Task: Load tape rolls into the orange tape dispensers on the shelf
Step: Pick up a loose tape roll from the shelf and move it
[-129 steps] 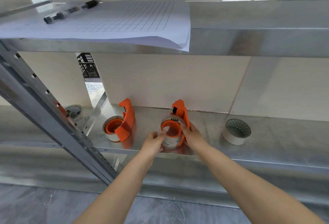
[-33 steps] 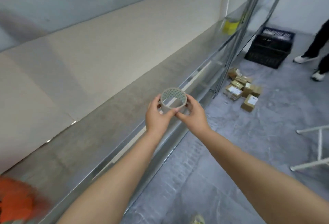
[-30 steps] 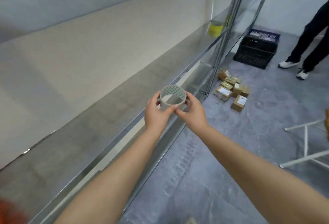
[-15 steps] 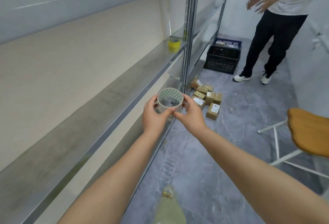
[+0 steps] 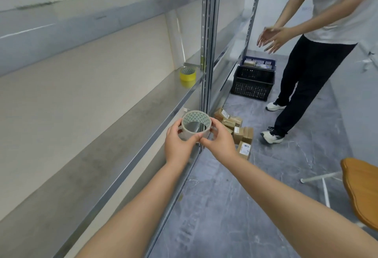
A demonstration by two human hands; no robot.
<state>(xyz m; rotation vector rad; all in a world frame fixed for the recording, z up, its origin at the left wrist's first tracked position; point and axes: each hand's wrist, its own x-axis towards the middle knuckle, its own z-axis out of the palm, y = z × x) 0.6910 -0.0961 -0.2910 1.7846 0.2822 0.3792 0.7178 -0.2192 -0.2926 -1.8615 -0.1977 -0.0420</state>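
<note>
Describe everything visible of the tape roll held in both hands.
The tape roll is a wide ring of pale, beige-looking tape, and its inner core is printed with small green triangles. It is held in the air just off the front edge of the metal shelf, with its open hole tilted up toward the camera. The left hand grips its left side and the right hand its right side, fingers curled round the outer wall. Nothing else touches it.

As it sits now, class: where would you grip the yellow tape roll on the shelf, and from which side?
Probably pinch its rim: the yellow tape roll lies flat, core open upward, so a thumb fits inside, fingers on the outer wall. Come from the aisle side; a back panel closes the shelf.
</note>
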